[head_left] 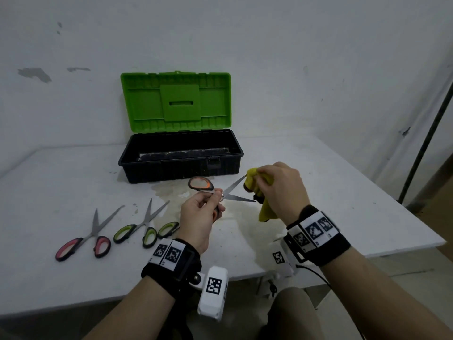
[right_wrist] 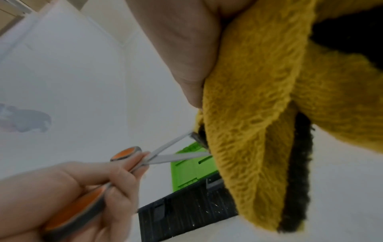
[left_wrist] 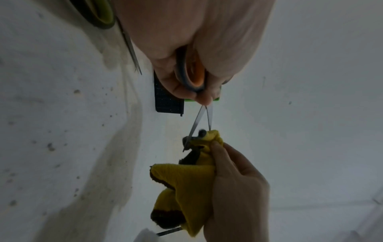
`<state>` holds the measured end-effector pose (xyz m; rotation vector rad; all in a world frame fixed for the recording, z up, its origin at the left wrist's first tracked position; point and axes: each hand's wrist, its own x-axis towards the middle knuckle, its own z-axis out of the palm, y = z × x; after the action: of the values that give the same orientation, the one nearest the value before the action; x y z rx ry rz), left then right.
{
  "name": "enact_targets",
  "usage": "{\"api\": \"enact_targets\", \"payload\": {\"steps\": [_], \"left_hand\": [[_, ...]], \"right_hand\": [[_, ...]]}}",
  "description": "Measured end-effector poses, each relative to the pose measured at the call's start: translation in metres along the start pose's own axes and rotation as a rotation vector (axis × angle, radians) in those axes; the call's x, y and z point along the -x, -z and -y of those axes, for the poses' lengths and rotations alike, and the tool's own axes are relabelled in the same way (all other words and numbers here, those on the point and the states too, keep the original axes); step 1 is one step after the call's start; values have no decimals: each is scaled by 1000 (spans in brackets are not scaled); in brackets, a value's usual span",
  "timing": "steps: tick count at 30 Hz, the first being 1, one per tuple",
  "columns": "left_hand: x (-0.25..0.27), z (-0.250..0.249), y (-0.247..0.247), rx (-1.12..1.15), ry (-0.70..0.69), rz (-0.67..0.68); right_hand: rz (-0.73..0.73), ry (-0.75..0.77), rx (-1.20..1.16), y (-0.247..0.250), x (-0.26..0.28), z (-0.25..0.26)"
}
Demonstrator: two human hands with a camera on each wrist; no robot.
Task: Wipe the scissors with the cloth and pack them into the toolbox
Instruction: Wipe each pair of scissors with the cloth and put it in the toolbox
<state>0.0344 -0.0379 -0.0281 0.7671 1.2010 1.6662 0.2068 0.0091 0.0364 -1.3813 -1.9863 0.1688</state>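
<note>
My left hand (head_left: 204, 212) grips the orange-handled scissors (head_left: 220, 191) near the pivot, above the table, blades spread apart and pointing right. My right hand (head_left: 279, 187) holds a yellow cloth (head_left: 255, 190) with dark edging bunched around the tip of the upper blade; the lower blade's tip touches the cloth's dark edge. In the left wrist view the scissors (left_wrist: 192, 77) point at the cloth (left_wrist: 190, 185). The right wrist view shows the cloth (right_wrist: 254, 114) and the blades (right_wrist: 176, 155). Behind the hands stands the toolbox (head_left: 180, 155), black with its green lid raised.
Pink-handled scissors (head_left: 85, 238) and green-handled scissors (head_left: 142, 228) lie on the white table (head_left: 343, 192) at the left; another green handle (head_left: 168, 229) shows beside my left wrist. A stained patch marks the table under the hands. A dark pole (head_left: 426, 136) leans at the right.
</note>
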Motion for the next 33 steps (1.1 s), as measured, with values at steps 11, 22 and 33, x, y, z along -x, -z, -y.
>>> {"api": "enact_targets", "payload": {"steps": [11,22,33], "left_hand": [[2,3,-7,-30,17,60],[6,2,0,-62,2,22],[4,-4,-5,10,35,-75]], "right_hand": [[92,188,55,-24,33,32],[-3,-92,39,2,-13,-14],[31,142,-8,12,34,29]]}}
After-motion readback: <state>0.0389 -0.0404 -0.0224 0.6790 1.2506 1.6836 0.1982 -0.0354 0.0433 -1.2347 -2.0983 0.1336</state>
